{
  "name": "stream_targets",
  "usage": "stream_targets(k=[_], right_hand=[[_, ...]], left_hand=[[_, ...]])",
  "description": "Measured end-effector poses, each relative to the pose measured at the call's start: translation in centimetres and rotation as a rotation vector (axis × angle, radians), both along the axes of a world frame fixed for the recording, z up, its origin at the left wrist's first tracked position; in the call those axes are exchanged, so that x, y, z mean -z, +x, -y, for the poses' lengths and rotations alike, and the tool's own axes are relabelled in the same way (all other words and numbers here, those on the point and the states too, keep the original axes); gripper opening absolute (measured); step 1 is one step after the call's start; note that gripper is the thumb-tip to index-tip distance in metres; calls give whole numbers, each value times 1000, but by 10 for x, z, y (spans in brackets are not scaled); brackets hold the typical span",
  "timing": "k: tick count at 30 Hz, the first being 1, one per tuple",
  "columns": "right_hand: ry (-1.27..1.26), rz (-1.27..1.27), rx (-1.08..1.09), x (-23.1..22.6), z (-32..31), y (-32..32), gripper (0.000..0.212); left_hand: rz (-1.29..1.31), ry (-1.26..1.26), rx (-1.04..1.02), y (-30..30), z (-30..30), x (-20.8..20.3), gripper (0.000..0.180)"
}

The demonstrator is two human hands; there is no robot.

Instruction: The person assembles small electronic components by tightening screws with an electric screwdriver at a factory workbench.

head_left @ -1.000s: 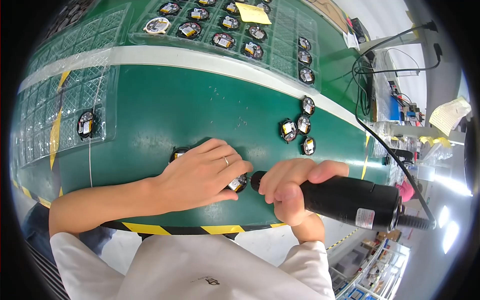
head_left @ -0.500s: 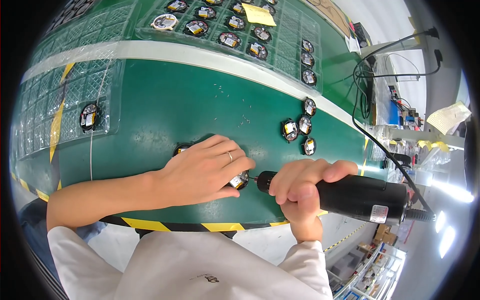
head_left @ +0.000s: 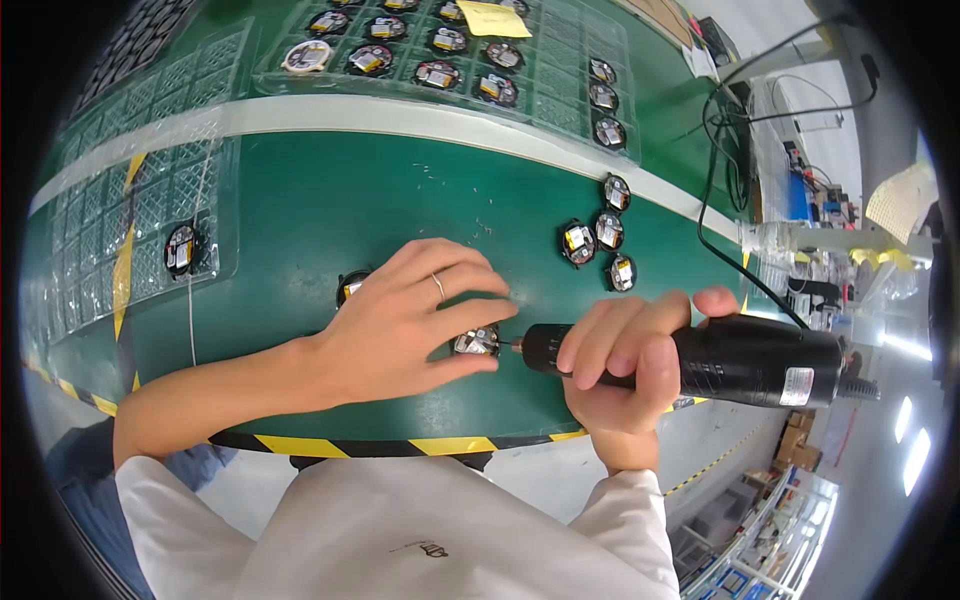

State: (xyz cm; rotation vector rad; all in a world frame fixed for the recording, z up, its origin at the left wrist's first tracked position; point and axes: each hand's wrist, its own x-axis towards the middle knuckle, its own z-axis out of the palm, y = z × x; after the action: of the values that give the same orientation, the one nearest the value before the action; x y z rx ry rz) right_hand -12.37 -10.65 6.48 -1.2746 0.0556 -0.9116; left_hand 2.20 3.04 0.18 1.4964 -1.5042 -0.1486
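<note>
My left hand (head_left: pixel 415 320) rests on the green work mat (head_left: pixel 300 190), thumb and index finger closed round the edges of a small round device module (head_left: pixel 476 341) with its inner parts showing. Wrapped in the fingers of my right hand (head_left: pixel 635 350) is a black electric screwdriver (head_left: pixel 760 360), lying nearly level. Its thin bit (head_left: pixel 508 344) points left and reaches the module's right edge; whether it sits in a screw is too small to tell. Another round module (head_left: pixel 352 285) is partly hidden behind my left hand.
Several like modules (head_left: pixel 609 230) lie right of centre. Tiny loose screws (head_left: pixel 430 172) are scattered on the mat. At the back a clear tray (head_left: pixel 560 90) holds many modules under a yellow note (head_left: pixel 493 18). Another clear tray (head_left: pixel 90 250) is at left. A black cable (head_left: pixel 745 265) hangs at right.
My left thumb and index finger have spread, uncovering more of the module. The screwdriver has swung more level, its rear end higher. The view has shifted slightly.
</note>
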Motion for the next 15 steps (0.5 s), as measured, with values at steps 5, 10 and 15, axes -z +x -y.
stream_targets(k=[5, 10, 15], right_hand=[[-30, -43, -40, -4, 3, -2, 49], [-115, -64, -8, -3, 14, -5, 48], [-249, -95, 57, 7, 24, -1, 49]], left_hand=[[136, 33, 94, 2, 2, -6, 19], [330, 105, -5, 21, 10, -9, 23], [291, 171, 23, 9, 2, -20, 31]])
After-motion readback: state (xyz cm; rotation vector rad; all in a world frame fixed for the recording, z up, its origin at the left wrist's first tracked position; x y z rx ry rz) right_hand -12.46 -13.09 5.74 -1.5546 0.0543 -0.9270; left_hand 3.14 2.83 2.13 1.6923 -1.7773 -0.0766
